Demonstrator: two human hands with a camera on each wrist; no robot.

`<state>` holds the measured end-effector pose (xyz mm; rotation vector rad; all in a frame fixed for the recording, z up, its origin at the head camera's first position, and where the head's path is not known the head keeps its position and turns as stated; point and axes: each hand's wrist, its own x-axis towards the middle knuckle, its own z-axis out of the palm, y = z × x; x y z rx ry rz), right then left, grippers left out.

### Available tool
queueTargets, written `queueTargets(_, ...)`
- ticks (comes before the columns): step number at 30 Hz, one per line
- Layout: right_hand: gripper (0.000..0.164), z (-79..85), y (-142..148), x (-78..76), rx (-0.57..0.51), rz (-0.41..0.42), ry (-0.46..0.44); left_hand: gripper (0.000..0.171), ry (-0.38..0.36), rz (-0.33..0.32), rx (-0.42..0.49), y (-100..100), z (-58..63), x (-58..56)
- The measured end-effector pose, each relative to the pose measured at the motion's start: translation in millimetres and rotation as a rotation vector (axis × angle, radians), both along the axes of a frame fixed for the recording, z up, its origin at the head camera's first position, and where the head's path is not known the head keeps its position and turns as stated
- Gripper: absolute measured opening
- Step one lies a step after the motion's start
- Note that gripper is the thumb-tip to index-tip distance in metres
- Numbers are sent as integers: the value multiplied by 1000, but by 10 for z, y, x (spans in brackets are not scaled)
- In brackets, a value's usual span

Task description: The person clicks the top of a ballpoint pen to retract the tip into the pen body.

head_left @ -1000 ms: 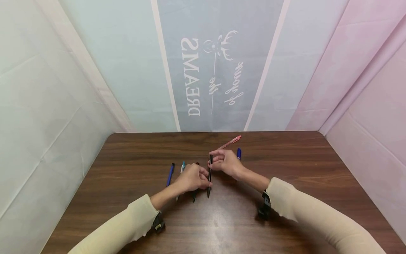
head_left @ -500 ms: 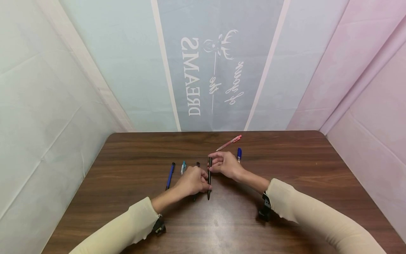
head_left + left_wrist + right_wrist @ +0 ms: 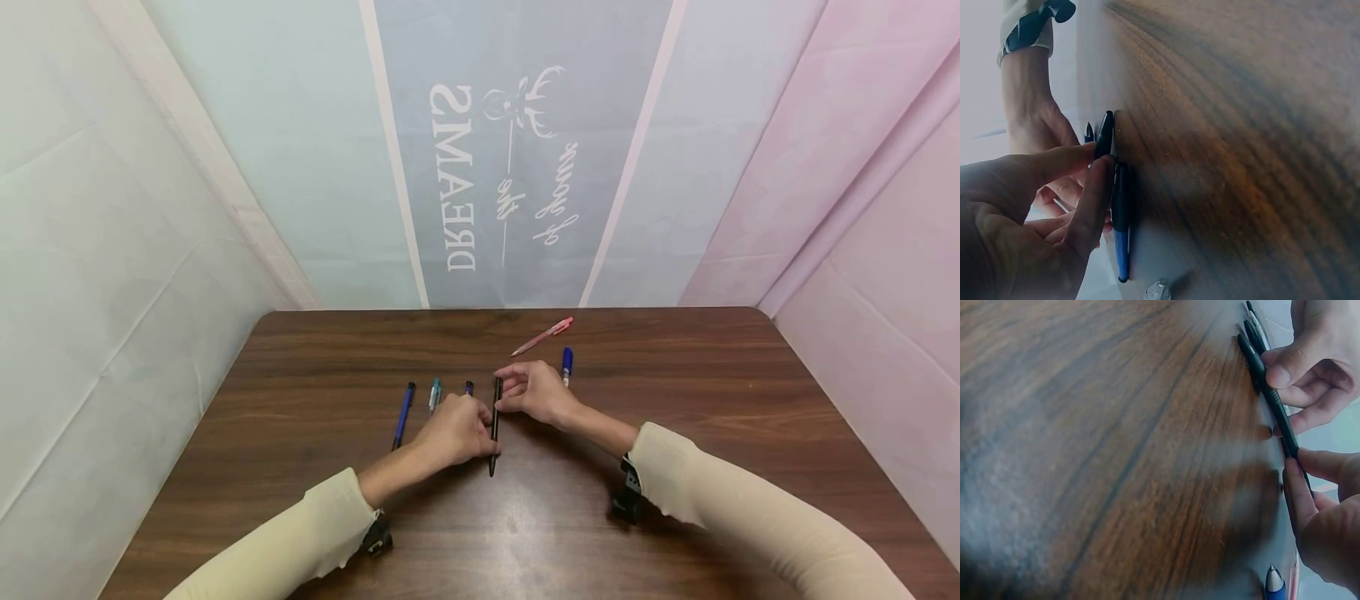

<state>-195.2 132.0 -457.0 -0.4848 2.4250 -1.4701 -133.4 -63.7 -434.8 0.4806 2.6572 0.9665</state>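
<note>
A slim black pen (image 3: 495, 426) lies lengthwise between both hands in the head view, its tip toward the person. My left hand (image 3: 452, 433) pinches it near the tip end, with thumb and finger on the barrel. At the far end, my right hand (image 3: 540, 397) pinches the same pen. Directly beside it is a blue pen with a black grip (image 3: 1121, 237), which the left hand mostly covers in the head view. Further left are a teal clear pen (image 3: 435, 393), partly behind the left hand, and a blue pen with a dark end (image 3: 403, 415).
A pink pen (image 3: 542, 337) lies slanted toward the back of the brown wooden table (image 3: 645, 350). Beyond the right hand is a blue-capped pen (image 3: 567, 362), partly hidden. Cloth walls (image 3: 510, 283) stand behind and at both sides of the table.
Both hands have shifted slightly toward the person, and the black pen moved with them. The tip of the pen under the left hand, visible a second ago, is now covered.
</note>
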Motion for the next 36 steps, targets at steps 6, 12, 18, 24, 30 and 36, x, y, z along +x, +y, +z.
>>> queueTargets(6,45,7,-19,23,70,-8,49,33,45,-15,-30,1,-13,14)
queueTargets(12,42,23,-43,40,129,-8,82,36,59,-25,-36,-4,-20,13)
queueTargets(18,41,30,-48,30,164,16,128,39,55,-25,-45,1,-12,17)
queueTargets(24,41,28,-52,15,194,22,167,41,53,-20,-50,-3,0,25)
queueTargets(30,40,26,-59,14,210,26,185,41,55,-26,-52,-6,4,24)
queueTargets(36,39,32,-54,14,211,29,194,40,65,-39,-34,-23,16,17)
